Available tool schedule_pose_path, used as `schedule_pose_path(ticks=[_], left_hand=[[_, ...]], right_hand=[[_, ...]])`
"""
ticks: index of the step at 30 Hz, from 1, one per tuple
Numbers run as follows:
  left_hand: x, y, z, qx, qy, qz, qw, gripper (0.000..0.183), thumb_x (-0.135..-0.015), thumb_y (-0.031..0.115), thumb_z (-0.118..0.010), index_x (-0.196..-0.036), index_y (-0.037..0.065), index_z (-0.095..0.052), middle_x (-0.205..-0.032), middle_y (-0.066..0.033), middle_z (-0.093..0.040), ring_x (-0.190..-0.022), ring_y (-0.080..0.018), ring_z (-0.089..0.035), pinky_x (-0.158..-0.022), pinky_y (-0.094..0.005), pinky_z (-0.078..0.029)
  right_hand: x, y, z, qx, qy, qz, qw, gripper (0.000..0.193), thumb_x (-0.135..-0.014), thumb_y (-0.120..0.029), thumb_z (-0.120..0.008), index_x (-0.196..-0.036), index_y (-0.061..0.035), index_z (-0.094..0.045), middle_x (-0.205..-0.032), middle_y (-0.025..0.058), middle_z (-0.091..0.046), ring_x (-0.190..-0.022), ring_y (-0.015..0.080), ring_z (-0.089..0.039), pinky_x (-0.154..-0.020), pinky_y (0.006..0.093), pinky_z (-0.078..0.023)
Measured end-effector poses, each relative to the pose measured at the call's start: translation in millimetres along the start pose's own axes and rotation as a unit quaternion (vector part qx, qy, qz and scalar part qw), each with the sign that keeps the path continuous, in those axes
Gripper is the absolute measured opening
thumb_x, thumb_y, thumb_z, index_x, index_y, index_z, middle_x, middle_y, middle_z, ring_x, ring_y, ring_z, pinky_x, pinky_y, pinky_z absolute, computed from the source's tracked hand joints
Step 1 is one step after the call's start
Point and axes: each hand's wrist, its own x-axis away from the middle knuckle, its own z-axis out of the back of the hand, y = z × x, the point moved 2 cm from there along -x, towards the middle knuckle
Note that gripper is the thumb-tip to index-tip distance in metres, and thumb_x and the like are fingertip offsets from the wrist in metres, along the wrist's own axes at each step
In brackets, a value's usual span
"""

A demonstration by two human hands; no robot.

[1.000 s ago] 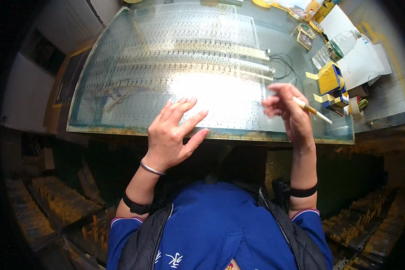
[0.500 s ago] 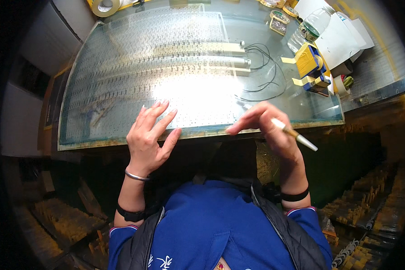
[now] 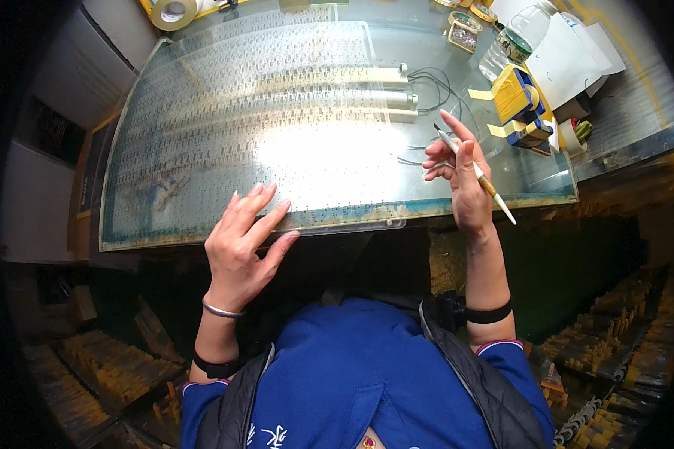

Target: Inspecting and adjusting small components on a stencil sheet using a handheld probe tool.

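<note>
A lit glass-topped table (image 3: 532, 193) lies before me with a clear sheet (image 3: 225, 194) on it, patterned with rows of small dark dots. My left hand (image 3: 240, 243) rests its outstretched fingers at the sheet's near edge, thumb apart, holding nothing. Over the table's right front part, my right hand (image 3: 468, 176) holds a slim brush (image 3: 487, 185) with a pale shaft, a gold-brown middle and a dark tip. The brush slants up and left, its tip between raised finger and thumb. Strong glare hides the middle of the sheet.
Light tubes (image 3: 382, 99) with dark cables (image 3: 449, 90) show beneath the glass. At the right stand a yellow and blue tape dispenser (image 3: 513, 105), a clear bottle (image 3: 528, 34), white papers (image 3: 569, 63) and a small tub (image 3: 464, 36). A tape roll (image 3: 174, 11) sits far left.
My right hand has turned upright and lifted away from the table's front edge, bringing the brush tip up and forward. My left hand has shifted slightly toward me.
</note>
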Motion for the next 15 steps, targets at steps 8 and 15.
schedule_pose_path(ticks=[8, 15], left_hand=[[-0.4, 0.1, 1.3, 0.009, 0.007, 0.007, 1.0, 0.042, -0.075, 0.018, -0.078, -0.115, 0.009, -0.068, -0.126, -0.0106, -0.062, -0.122, -0.0302, -0.056, -0.106, -0.0473, -0.04], [-1.8, -3.0, 2.1, 0.007, -0.002, 0.033, 0.999, 0.046, -0.074, 0.021, -0.079, -0.117, 0.009, -0.067, -0.132, -0.0117, -0.058, -0.126, -0.0309, -0.053, -0.109, -0.0479, -0.037]], right_hand=[[1.5, 2.4, 0.7, 0.009, 0.004, 0.004, 1.0, 0.069, -0.098, -0.056, -0.038, -0.14, -0.0019, -0.044, -0.096, 0.0096, -0.061, -0.083, 0.0138, -0.06, -0.072, 0.0277, -0.053], [6.4, -1.3, 4.6, 0.034, -0.068, -0.013, 0.997, 0.052, -0.103, -0.042, -0.04, -0.125, 0.0005, -0.06, -0.092, 0.0105, -0.064, -0.077, 0.0113, -0.059, -0.065, 0.0239, -0.049]])
